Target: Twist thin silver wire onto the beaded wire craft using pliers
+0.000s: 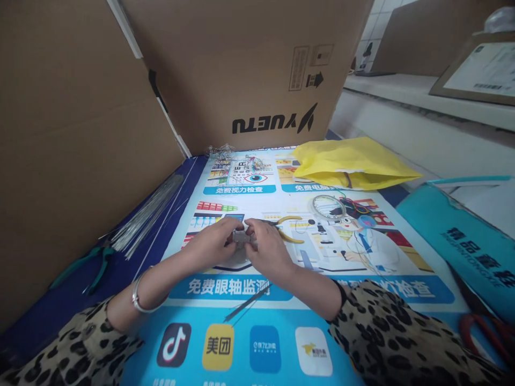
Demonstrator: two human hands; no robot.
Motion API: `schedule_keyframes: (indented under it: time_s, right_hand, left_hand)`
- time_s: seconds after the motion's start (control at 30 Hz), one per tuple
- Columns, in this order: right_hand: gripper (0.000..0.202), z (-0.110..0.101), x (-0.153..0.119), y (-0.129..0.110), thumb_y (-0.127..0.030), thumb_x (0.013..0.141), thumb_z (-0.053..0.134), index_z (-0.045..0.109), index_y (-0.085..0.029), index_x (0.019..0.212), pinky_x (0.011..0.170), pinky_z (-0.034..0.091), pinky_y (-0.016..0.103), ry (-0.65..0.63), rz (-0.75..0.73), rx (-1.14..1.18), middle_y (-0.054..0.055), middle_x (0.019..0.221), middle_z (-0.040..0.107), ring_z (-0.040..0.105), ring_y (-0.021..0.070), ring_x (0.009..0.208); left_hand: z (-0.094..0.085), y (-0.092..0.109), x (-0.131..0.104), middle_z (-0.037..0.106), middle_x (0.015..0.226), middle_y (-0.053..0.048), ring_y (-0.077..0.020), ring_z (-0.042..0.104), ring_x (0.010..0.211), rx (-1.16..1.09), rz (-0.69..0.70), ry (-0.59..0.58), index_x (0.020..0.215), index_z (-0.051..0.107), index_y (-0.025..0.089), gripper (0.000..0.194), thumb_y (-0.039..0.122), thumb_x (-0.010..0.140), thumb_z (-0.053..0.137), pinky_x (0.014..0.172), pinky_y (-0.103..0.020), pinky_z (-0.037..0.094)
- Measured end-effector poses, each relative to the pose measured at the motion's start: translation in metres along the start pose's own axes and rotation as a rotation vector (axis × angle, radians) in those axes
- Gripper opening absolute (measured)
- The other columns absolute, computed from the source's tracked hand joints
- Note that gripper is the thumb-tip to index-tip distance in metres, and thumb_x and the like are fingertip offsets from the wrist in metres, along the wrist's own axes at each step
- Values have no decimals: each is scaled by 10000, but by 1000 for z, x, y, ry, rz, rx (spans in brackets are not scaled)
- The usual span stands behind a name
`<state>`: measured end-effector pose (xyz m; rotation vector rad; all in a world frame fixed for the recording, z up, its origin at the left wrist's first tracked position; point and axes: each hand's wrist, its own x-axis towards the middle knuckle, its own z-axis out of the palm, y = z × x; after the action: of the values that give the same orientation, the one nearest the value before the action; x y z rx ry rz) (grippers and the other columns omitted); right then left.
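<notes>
Above the printed sheet point(322, 316), both hands meet around a small, clear, whitish piece point(241, 237) whose kind I cannot make out. My left hand point(217, 239) pinches it from the left with thumb and fingers. From the other side, my right hand point(270, 251) grips it with curled fingers that hide part of it. Just behind the right hand lie pliers with yellow handles point(293, 239), their jaws partly covered. Several thin dark wires point(247, 303) rest on the sheet nearer to me.
Straight silvery wires point(148, 214) and teal-handled pliers point(102, 268) lie at left. Cardboard walls point(241, 69) stand left and behind. Tangled wire pieces point(253, 162), a yellow bag point(354, 161), and a wire coil point(328, 206) lie beyond my hands. A teal package point(462, 236) and red handles point(478, 327) are right.
</notes>
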<state>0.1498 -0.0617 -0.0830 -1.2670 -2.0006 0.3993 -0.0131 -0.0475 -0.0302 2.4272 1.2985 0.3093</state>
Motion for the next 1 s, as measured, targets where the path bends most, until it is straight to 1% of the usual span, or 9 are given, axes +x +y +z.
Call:
schedule_keyframes:
  time_s: [0.13,0.23,0.33,0.47,0.6,0.7,0.83,1.0]
  right_hand:
    - [463,0,0,1,-63,695,471,458,-171,1146,799,421,365,-7,9,57,57,946,614,539,204,865]
    - [473,-3,1,4,-25,702,428,459,-182,1146,801,441,335,-10,17,118,48,943,621,561,184,874]
    - [387,-6,4,9,-31,725,415,517,-191,1063,787,452,327,19,2,100,52,935,624,568,183,877]
    - [281,-9,7,15,-63,746,459,568,-201,965,791,449,331,49,-41,41,51,913,618,559,185,866]
    - [258,-6,9,21,-84,753,499,588,-204,964,824,438,330,25,-107,33,53,944,604,543,184,914]
    - [279,-4,10,24,-73,730,522,598,-198,968,849,420,332,1,-166,38,57,970,606,525,186,954]
    - [239,-5,11,23,-86,733,536,610,-189,935,846,395,345,-76,-213,14,44,902,629,528,185,902]
    - [145,-8,8,16,-163,745,594,611,-172,889,803,374,330,-107,-253,-77,44,842,617,508,194,859]
  left_hand:
    - [1,-3,3,530,839,-21,-151,508,724,10,15,-6,957,495,184,241,107,737,430,636,-259,390]
    - [-3,-5,3,526,855,-19,-147,506,726,1,21,-34,939,500,187,238,97,734,418,636,-252,390]
    - [-6,-7,1,529,905,-30,-149,508,765,4,41,-43,914,513,182,275,46,715,382,664,-253,395]
    - [-7,-8,1,528,863,-33,-165,499,810,38,75,-42,836,520,171,290,-3,675,353,703,-269,392]
    - [-6,-10,2,523,834,-30,-161,491,795,28,98,-44,748,496,167,250,-14,677,339,713,-273,389]
    - [-9,-9,2,536,821,-26,-159,487,805,-4,158,-65,736,498,165,250,-22,685,340,728,-275,385]
    - [-13,-10,1,550,819,-20,-144,493,818,-94,262,-89,710,499,161,271,-51,691,330,737,-259,382]
    - [-11,-17,2,530,829,-12,-121,504,831,-211,305,-57,635,498,153,265,-63,706,362,733,-236,384]
